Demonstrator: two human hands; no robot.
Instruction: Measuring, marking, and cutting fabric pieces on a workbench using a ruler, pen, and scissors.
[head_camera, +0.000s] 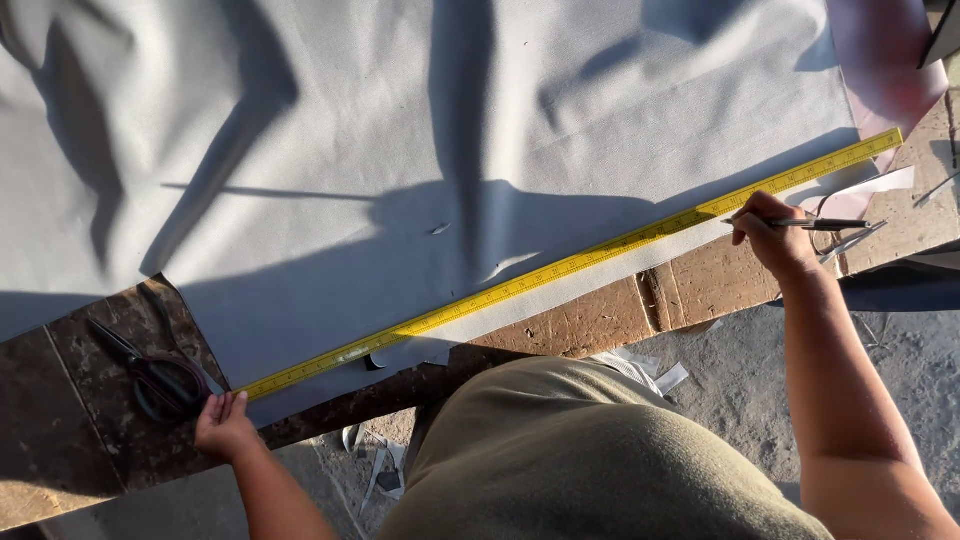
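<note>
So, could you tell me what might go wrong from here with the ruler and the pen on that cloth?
The left hand pins only one end of the long yellow ruler, so the far end near the right hand might swing and skew the line. The grey cloth lies rippled, which could distort whatever the pen marks. The scissors sit close to the left hand, which might knock them.
</note>
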